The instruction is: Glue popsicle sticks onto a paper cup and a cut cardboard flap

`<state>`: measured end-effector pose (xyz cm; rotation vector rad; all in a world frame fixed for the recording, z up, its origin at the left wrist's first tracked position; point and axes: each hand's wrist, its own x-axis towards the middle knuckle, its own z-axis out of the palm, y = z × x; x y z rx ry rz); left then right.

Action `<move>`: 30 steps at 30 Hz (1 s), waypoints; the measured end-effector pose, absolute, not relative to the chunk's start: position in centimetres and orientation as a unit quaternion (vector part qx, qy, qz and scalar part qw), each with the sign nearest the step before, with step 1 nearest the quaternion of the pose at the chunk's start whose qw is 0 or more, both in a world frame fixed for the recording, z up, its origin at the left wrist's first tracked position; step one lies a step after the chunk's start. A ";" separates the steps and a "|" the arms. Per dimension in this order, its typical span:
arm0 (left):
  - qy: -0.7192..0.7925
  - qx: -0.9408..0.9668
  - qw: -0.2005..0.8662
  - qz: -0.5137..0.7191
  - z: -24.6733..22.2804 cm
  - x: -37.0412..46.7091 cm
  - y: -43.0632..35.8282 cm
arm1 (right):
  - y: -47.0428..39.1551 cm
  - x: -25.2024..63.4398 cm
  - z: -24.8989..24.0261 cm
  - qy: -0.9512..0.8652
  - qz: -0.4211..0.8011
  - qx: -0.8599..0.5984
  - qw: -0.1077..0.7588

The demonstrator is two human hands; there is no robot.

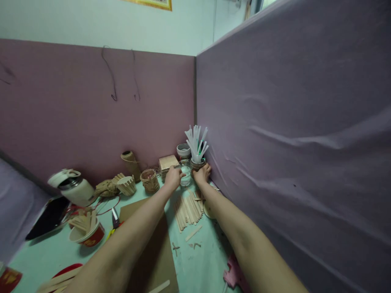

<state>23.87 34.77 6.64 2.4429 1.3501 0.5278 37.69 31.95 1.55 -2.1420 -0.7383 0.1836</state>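
Both arms reach to the back corner of the table. My right hand [202, 174] has its fingers closed round the lower part of a dark jar [198, 164] full of white glue sticks [196, 143]. My left hand [174, 177] is closed beside a clear glass jar [185, 179], in front of a stack of square wooden pieces [168, 162]; what its fingers pinch, if anything, is too small to tell. Another jar with a pale rim [183, 150] stands behind. Flat wooden sticks [188, 209] lie in a row nearer me, below my hands.
Purple cloth partition [275, 154] rises close on the right. A brown board [155, 256] lies under my left forearm, a pink glue gun [234, 273] by the right. Cup of sticks [91, 238], scissors [115, 219], twine [106, 188], spool [130, 165] and kettle [76, 189] stand left.
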 end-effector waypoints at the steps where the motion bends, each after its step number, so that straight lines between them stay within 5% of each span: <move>1: 0.466 0.853 0.148 0.182 6.7 23.5 35.1 | 32.0 37.7 1.4 -0.289 0.075 -0.856 0.423; 22: 0.395 0.848 0.214 0.279 10.3 24.7 35.0 | 31.2 37.4 0.8 -0.289 0.101 -0.834 0.458; 30: 0.368 0.790 0.359 0.334 10.8 29.5 36.2 | 30.2 39.4 7.2 -0.390 0.041 -0.781 0.485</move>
